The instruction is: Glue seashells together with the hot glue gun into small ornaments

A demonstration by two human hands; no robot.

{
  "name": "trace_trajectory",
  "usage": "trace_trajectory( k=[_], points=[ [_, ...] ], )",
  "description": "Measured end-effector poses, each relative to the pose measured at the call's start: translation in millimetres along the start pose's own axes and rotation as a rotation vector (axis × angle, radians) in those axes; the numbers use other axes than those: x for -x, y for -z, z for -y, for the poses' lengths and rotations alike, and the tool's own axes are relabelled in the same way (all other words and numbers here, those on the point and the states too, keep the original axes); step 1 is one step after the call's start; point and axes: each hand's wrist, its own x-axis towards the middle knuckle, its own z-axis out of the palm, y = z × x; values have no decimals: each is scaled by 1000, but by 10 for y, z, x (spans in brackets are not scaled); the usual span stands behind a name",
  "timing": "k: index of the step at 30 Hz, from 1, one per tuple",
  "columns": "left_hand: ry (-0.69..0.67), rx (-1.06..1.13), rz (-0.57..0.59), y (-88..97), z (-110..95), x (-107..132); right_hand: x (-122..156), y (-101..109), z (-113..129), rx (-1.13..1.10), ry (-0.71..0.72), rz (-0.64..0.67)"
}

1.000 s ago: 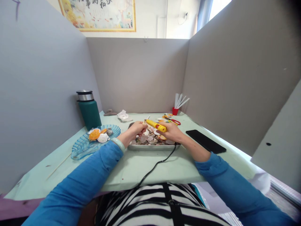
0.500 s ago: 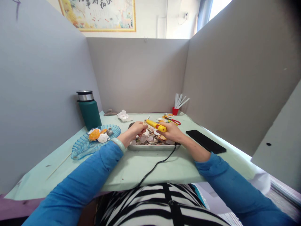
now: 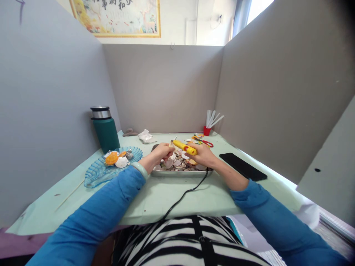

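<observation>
My right hand (image 3: pixel 202 154) is wrapped round a yellow hot glue gun (image 3: pixel 184 147), whose nozzle points left and whose black cord (image 3: pixel 188 190) runs down towards my lap. Close to the nozzle, my left hand (image 3: pixel 163 152) pinches a small pale shell (image 3: pixel 171 144), partly covered by the fingers. Both hands hover over a metal tray (image 3: pixel 180 173) full of loose shells (image 3: pixel 177 162). Whether the nozzle touches the shell I cannot tell.
Left stands a green bottle (image 3: pixel 104 131) behind a blue plate (image 3: pixel 95 171) with shells. A thin stick (image 3: pixel 70 194) lies in front. Scissors (image 3: pixel 203 142), a red cup (image 3: pixel 206 130) of glue sticks and a black phone-like slab (image 3: pixel 242 166) are right. Grey partitions (image 3: pixel 163 88) enclose the table.
Almost nothing differs. The glue gun and both hands stay in nearly the same place, with only a very slight shift in the view.
</observation>
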Motion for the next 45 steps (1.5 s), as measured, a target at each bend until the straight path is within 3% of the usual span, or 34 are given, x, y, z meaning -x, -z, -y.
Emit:
trace_trajectory(
  k=[16, 23, 27, 31, 39, 45],
  points=[
    [-15, 22, -26, 15, 25, -40, 5, -2, -13, 49, -21, 4],
    [30, -37, -128, 27, 44, -54, 1, -5, -23, 81, -105, -1],
    [48, -113, -108, 3, 19, -2, -7, 9, -12, 106, -148, -20],
    [-23, -236, -39, -30, 3, 49, -7, 10, -22, 107, -159, -61],
    [-114, -590, -47, -70, -43, 64, -2, -31, -78, 133, -199, -90],
    [-127, -709, 6, -118, -81, 98, -7, -46, -112, 142, -241, -80]
  ],
)
